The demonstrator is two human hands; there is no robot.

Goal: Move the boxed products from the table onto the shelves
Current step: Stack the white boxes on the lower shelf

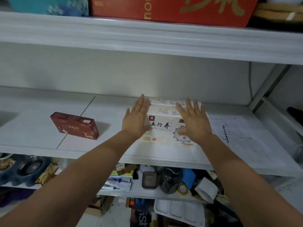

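Head view, looking forward and down at white shelving. On the middle shelf (114,112), a little toward 3 o'clock from the frame's centre: white box (164,126) with black lettering on the near face and small line drawings on top. Seam running across the top; one box or two packed close, cannot tell. Set well back on the board, far edge close to the wall (114,74).

Left hand (137,118) at the 9 o'clock end of the white box: fingers straight and held together, thumb out to the side, palm flat against that end, nothing pinched. Right hand (193,122) at the 3 o'clock end: fingers straight and slightly spread, palm laid over the top corner and near face, tips pointing to 12 o'clock. Both forearms bare, reaching in from 6 o'clock.

Same shelf, well apart at 9 o'clock of the white box: red box (74,126) with gold figures, standing on a long edge, touched by neither hand. At 3 o'clock, just beside the white box: sheet of paper (246,133) lying flat, pen (225,133) on it.

Upper shelf (147,35) at 12 o'clock: large red carton (164,9) with gold lettering, teal box (49,5) just beside it at 9 o'clock.

Lower shelf (114,192) at 6 o'clock, partly hidden by the forearms: metal bowls (31,166) far toward 9 o'clock, dark kettle (170,179), roll of tape (182,189) at its foot, papers and packets too jumbled to tell apart. Below that, white tray (178,210).
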